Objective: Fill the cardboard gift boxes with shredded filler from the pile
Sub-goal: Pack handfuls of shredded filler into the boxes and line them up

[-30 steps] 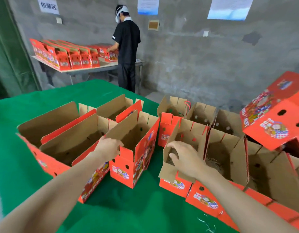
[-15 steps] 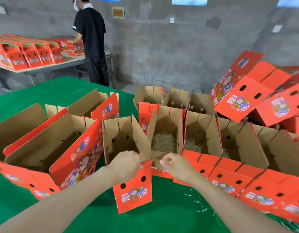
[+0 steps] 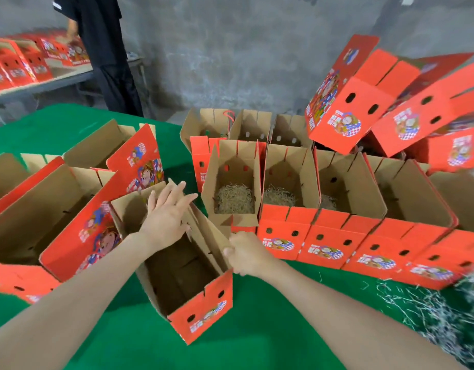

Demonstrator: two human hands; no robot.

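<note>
**Empty box under both hands, filler pile off to the right**

Behind everything, rough grey concrete wall (image 3: 230, 49), mottled and pitted. Beneath everything, green cloth (image 3: 257, 340), matte and felt-like.

At upper right, leaning stack of closed red boxes (image 3: 345, 108): glossy printed card with oval punched holes. At far back left, blurred, person in black (image 3: 105, 49) beside a far table (image 3: 57, 81) loaded with the same red boxes.

At left, slanted open boxes (image 3: 38, 209), red outside and plain brown card inside. Across the middle, row of open boxes (image 3: 326, 244), flaps standing upright, slotted along the top edges.

At the lower right edge, pile of shredded filler (image 3: 449, 324): pale, thin, crinkled strips, with loose strands strewn on the cloth, well apart from both hands.

At centre, tilted on the cloth, empty box (image 3: 201, 311): rectangular, bare brown inside, 2 holes in its red end wall.

On its far flap, left hand (image 3: 166, 214), laid flat, fingers straight and spread. At its right flap edge, right hand (image 3: 246, 256), curled tight, gripping the cardboard.

In the bottoms of 2 boxes of the row, straw-coloured filler nests (image 3: 233, 200), tangled and wiry.
</note>
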